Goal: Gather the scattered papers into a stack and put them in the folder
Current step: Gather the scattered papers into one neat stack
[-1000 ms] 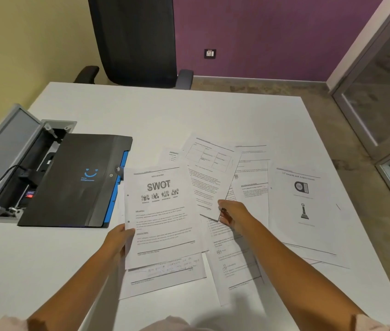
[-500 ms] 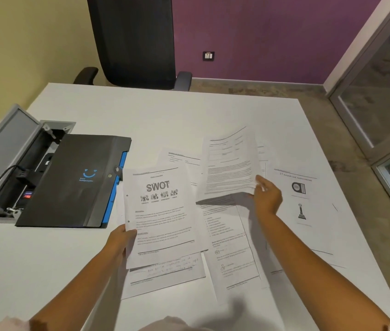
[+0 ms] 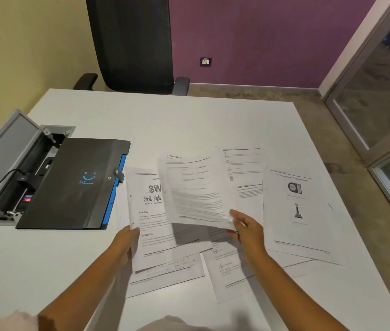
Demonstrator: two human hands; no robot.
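Observation:
My left hand (image 3: pixel 127 242) grips the left edge of the SWOT sheet (image 3: pixel 146 225), holding it just above the table. My right hand (image 3: pixel 246 228) pinches the lower right corner of a printed sheet (image 3: pixel 194 189), which hangs in the air and overlaps the right part of the SWOT sheet. Several more papers lie scattered on the white table (image 3: pixel 189 123): an awards page (image 3: pixel 296 211) at the right, a page (image 3: pixel 244 173) behind the lifted sheet, a handwritten sheet (image 3: pixel 165 273) and another page (image 3: pixel 227 271) near me. The black folder (image 3: pixel 74 185) with blue edge lies closed at the left.
An open grey cable box (image 3: pixel 10 168) with plugs and a cord is set into the table left of the folder. A black office chair (image 3: pixel 132 44) stands behind the far edge. The table's right edge (image 3: pixel 347 206) drops to the floor beside glass panels.
My right hand has lifted the printed sheet off the pile and carried it left, so it now overlaps the SWOT sheet. My left hand has stayed on the SWOT sheet.

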